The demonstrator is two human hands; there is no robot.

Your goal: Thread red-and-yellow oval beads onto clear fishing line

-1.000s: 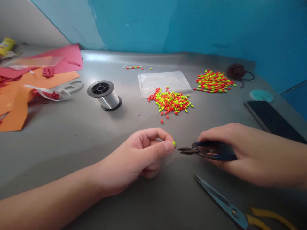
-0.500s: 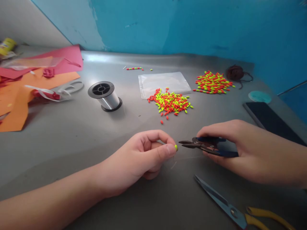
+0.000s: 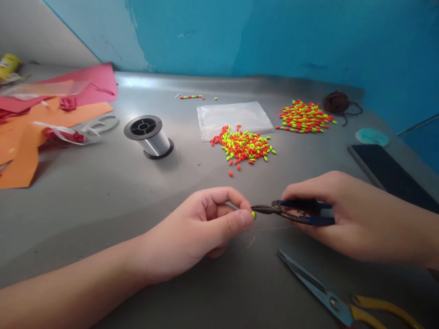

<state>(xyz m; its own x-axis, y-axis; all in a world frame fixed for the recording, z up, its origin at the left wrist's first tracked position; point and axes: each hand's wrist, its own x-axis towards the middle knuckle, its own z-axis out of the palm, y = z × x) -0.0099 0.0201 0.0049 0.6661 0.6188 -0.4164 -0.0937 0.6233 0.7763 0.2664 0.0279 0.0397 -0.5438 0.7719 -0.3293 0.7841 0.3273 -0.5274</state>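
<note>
My left hand (image 3: 212, 224) pinches a yellow-green bead (image 3: 254, 214) between thumb and forefinger. A thin clear line (image 3: 253, 241) hangs near those fingertips. Wrapped round blue-handled pliers (image 3: 274, 208), my right hand (image 3: 329, 214) holds them pointing left. Their dark jaws look closed, and the tips are right at the bead and left fingertips; whether they grip anything is too small to tell. Behind the hands lies a loose pile of red and yellow-green beads (image 3: 245, 146).
Scissors (image 3: 325, 292) lie at the front right, a phone (image 3: 394, 178) beyond my right hand. A spool of clear line (image 3: 151, 137), a plastic bag (image 3: 236, 116), a second bead pile (image 3: 305, 116) and brown yarn (image 3: 336, 103) sit farther back. Orange paper (image 3: 24, 151) covers the left.
The pliers have moved left up to the bead, and their jaws and handles have come together. My left hand keeps its pinch, nearly still.
</note>
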